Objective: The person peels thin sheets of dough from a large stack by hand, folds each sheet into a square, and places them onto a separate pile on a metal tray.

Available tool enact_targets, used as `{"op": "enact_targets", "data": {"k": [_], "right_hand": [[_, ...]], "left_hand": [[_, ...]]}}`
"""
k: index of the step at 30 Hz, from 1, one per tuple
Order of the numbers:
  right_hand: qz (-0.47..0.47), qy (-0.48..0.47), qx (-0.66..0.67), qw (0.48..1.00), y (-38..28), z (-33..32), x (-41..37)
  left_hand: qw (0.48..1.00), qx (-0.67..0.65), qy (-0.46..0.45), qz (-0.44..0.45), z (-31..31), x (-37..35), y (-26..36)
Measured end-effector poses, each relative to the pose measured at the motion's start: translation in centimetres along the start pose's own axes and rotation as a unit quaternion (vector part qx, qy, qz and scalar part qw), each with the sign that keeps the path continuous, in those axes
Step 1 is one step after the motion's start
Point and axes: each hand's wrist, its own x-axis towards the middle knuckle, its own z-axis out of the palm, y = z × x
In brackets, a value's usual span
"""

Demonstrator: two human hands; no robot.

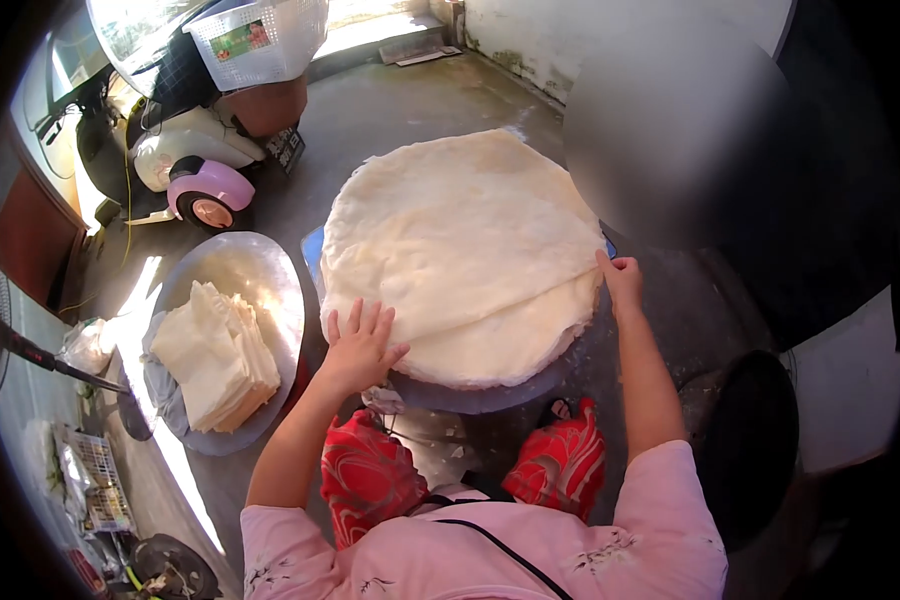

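Observation:
A thick stack of large round, pale dough sheets lies in front of me on a low support with a blue edge. My left hand rests flat on the near left of the stack, fingers spread. At the right rim, my right hand pinches the edge of the top sheet. A crease runs diagonally across the sheets from that grip towards my left hand. To the left, a wide metal basin holds a pile of folded pale sheets, with grey cloth or plastic beside it.
A scooter with a pink fender stands at the back left, a white basket on it. A wire basket sits at the lower left. Beside my right arm is a dark round object. A blurred patch hides the upper right.

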Motion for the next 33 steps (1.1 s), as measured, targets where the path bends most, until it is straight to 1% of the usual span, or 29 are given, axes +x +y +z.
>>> {"op": "enact_targets", "data": {"k": [1,2,3,5,7,9,10,12,14,16,17,18,20,21,22,23,24,25,26,27,28,29,30,31,32,33], "right_hand": [[0.002,0.003,-0.002,1.000,0.2,-0.1,0.2],[0.028,-0.037,0.041,0.998,0.2,-0.2,0.4],[0.053,-0.076,0.083,0.992,0.3,-0.3,0.6],[0.040,-0.076,0.098,0.991,0.6,0.1,0.9],[0.027,-0.077,0.112,0.990,0.0,0.1,0.9],[-0.030,-0.071,0.171,0.982,-1.3,0.3,0.4],[-0.033,-0.072,0.169,0.982,-2.1,0.6,0.2],[-0.138,-0.096,0.156,0.973,-3.9,1.7,-0.6],[-0.200,-0.105,0.131,0.965,-7.1,3.0,-3.5],[-0.229,-0.161,0.108,0.954,-10.0,3.9,-7.2],[-0.256,-0.180,0.059,0.948,-11.3,4.2,-9.4],[-0.281,-0.199,0.011,0.939,-12.0,4.7,-11.2],[-0.351,-0.271,-0.093,0.891,-10.7,6.6,-13.0],[-0.353,-0.274,-0.091,0.890,-9.8,7.3,-13.3],[-0.369,-0.331,-0.130,0.859,-9.2,7.9,-13.5],[-0.384,-0.385,-0.169,0.822,-8.7,8.5,-13.5],[-0.386,-0.389,-0.167,0.819,-9.1,8.4,-13.2],[-0.366,-0.419,-0.125,0.821,-9.6,8.0,-12.6],[-0.342,-0.449,-0.081,0.822,-9.8,7.7,-11.9],[-0.328,-0.435,-0.085,0.835,-10.0,7.8,-11.1],[-0.327,-0.438,-0.083,0.833,-10.3,7.9,-10.2],[-0.348,-0.414,-0.108,0.834,-10.7,7.9,-9.3],[-0.368,-0.388,-0.133,0.835,-10.9,7.9,-8.8],[-0.366,-0.388,-0.128,0.836,-10.3,8.7,-8.6],[-0.414,-0.323,-0.219,0.823,-9.3,10.2,-8.3],[-0.456,-0.253,-0.305,0.797,-8.5,11.4,-8.3]], "left_hand": [[1.000,-0.006,0.027,0.003,-0.5,0.4,0.8],[0.998,-0.014,0.055,0.004,-0.8,0.8,1.6],[0.998,-0.016,0.056,0.005,-1.0,1.5,2.7],[0.992,-0.074,0.048,0.087,-1.4,3.0,5.5],[0.986,-0.096,0.028,0.130,-0.7,4.9,8.0],[0.986,-0.106,0.047,0.123,1.6,7.3,10.1],[0.985,-0.115,0.063,0.115,2.7,8.5,11.0],[0.984,-0.133,0.059,0.102,4.3,10.5,12.9],[0.983,-0.148,0.053,0.091,4.7,11.2,14.4],[0.991,-0.112,0.045,0.064,4.8,10.8,15.8],[0.988,-0.095,0.103,0.060,6.4,11.3,15.9],[0.988,-0.094,0.103,0.058,7.1,12.0,15.5],[0.989,0.001,0.061,0.135,8.6,13.6,14.4],[0.981,-0.004,0.075,0.178,12.5,15.2,13.6],[0.982,-0.004,0.075,0.173,12.6,14.4,13.2],[0.967,-0.120,0.073,0.211,12.7,13.6,12.4],[0.938,-0.235,0.071,0.246,12.3,12.8,11.5],[0.939,-0.235,0.070,0.241,10.3,10.7,10.8],[0.955,-0.128,0.090,0.250,6.7,7.3,10.3],[0.960,-0.020,0.109,0.258,3.8,4.5,9.7],[0.962,-0.131,0.072,0.228,2.0,2.9,8.9],[0.951,-0.238,0.034,0.196,0.8,1.7,7.9],[0.939,-0.272,0.122,0.172,0.4,0.9,6.6],[0.919,-0.302,0.208,0.148,0.0,0.1,5.4],[0.913,-0.247,0.319,0.057,-0.2,-0.9,4.6],[0.903,-0.180,0.387,-0.053,-0.3,-1.8,3.9]]}}
